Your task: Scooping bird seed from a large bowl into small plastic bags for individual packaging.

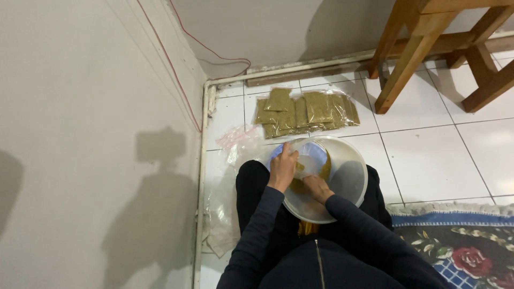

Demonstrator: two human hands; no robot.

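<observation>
1. Over the person's lap sits a white bowl (350, 176), braced on the knees.
2. Inside it, the left hand (282, 168) pinches a clear bag (310, 156) by its edge, likely keeping it open; the right hand (317, 188) is cupped over yellowish powder (297, 185).
3. Beyond, on the tiled floor (428, 160), flat clear packets of olive-green powder (305, 113) lie overlapping by the wall.

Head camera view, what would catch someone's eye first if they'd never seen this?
Probably the white round tub on the seated person's lap, with the left hand and right hand both working inside it. Next, the row of clear packets of greenish-brown powder on the white floor tiles just beyond it, near the wall corner.
</observation>
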